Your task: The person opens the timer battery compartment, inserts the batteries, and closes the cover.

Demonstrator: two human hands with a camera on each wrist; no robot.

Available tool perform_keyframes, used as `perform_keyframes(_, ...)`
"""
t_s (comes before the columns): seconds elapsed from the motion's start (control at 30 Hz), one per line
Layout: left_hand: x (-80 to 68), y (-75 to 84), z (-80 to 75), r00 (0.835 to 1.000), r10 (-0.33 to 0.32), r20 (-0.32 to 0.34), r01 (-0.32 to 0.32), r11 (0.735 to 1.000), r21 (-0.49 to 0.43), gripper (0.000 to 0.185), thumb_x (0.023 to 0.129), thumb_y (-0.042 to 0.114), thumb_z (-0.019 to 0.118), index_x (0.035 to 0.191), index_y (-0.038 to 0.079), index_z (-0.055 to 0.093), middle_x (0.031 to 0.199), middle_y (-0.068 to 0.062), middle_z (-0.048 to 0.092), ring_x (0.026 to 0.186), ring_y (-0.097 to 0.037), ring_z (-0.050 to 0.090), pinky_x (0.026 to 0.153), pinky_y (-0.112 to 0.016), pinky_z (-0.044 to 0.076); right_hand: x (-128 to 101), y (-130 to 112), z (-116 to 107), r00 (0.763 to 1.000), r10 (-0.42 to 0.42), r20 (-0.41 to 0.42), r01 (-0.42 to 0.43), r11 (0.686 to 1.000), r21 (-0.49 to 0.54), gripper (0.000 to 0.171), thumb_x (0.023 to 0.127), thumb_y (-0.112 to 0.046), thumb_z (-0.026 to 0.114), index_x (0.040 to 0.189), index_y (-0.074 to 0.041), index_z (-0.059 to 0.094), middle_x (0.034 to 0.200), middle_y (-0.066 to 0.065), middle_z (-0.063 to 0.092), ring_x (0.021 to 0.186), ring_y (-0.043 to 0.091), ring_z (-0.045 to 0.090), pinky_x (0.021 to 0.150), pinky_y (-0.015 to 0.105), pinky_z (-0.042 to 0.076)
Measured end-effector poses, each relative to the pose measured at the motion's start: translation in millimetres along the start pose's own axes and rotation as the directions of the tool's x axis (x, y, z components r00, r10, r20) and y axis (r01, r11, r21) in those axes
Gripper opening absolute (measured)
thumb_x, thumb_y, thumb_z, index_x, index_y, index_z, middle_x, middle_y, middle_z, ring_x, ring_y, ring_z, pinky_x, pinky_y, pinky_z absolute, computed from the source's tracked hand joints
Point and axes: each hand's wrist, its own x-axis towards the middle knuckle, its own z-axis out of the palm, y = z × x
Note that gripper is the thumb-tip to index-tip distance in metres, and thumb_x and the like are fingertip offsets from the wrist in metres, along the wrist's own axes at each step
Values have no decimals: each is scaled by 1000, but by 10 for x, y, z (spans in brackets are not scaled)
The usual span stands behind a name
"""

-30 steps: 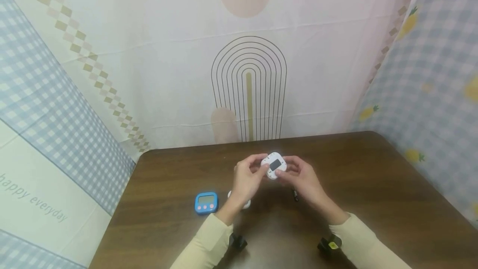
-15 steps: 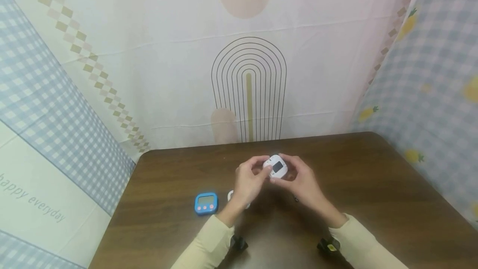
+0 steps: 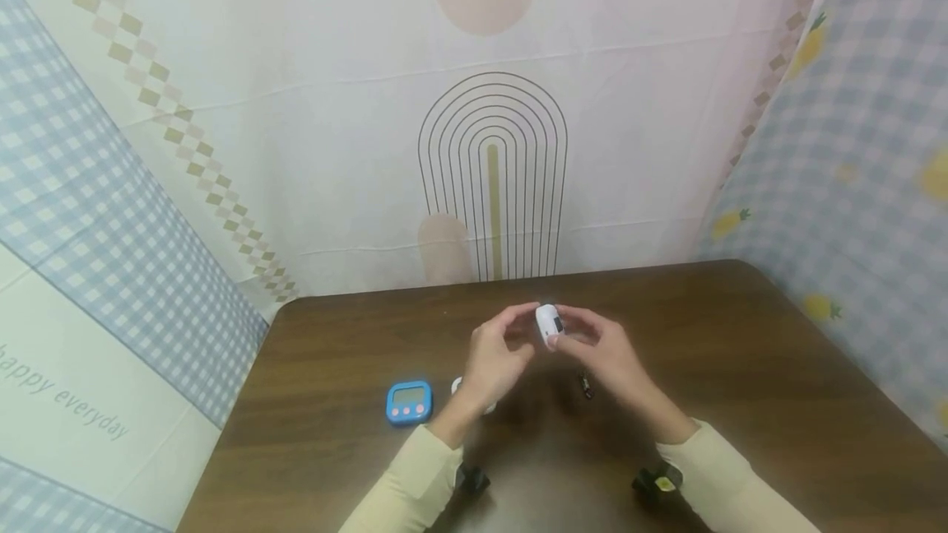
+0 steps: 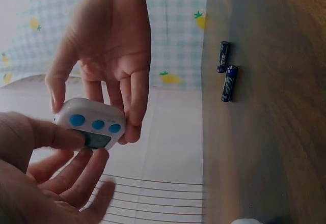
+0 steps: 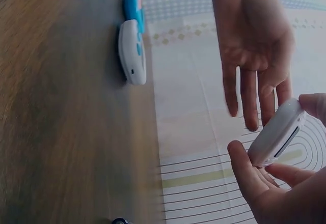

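My right hand (image 3: 611, 356) grips a white digital timer (image 3: 549, 325) by its edges, raised above the table. In the left wrist view the timer (image 4: 94, 122) shows blue round buttons and a small screen. The right wrist view shows it tilted, edge-on, with a dark rectangle on its back. My left hand (image 3: 494, 359) is beside it with fingers extended, the thumb (image 4: 66, 136) overlapping the screen in the left wrist view. Whether the left fingers touch the casing, I cannot tell.
On the brown table (image 3: 326, 467) lie a blue timer (image 3: 409, 403) and, partly hidden by the left forearm, a second white timer (image 5: 131, 51). Two dark batteries (image 4: 228, 84) lie under the right hand. A patterned cloth (image 3: 355, 146) hangs behind the table.
The held timer has turned from showing its back to nearly edge-on. The left thumb has come off its back; the right hand keeps its grip. Batteries are more visible now.
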Motion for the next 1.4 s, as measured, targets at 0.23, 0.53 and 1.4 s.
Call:
perform_keyframes(0.23, -7, 2, 19, 995, 75, 58, -85, 978, 191, 72, 84, 11, 90, 148, 17, 59, 151, -6, 59, 142, -27, 55, 120, -48, 46, 2, -9, -35, 996, 39, 77, -55, 975, 216, 50, 104, -20, 68, 146, 2, 52, 136, 29, 65, 108, 27, 77, 97, 43, 63)
perform_keyframes(0.53, -2, -40, 40, 997, 54, 49, -64, 970, 233, 76, 81, 13, 93, 148, 15, 57, 157, -10, 52, 145, -33, 52, 119, -54, 45, -10, -61, -27, 988, 38, 148, -89, 932, 351, 36, 107, -16, 58, 133, 5, 45, 120, 16, 66, 102, 23, 79, 93, 38, 64)
perform_keyframes(1.4, -21, -73, 55, 998, 3, 65, -22, 958, 287, 75, 77, 2, 88, 145, 3, 57, 135, -10, 61, 112, -23, 65, 100, -38, 60, -27, -100, -63, 997, 2, 79, -14, 990, 142, 37, 103, -13, 66, 133, 9, 60, 124, 25, 70, 96, 21, 77, 88, 40, 66)
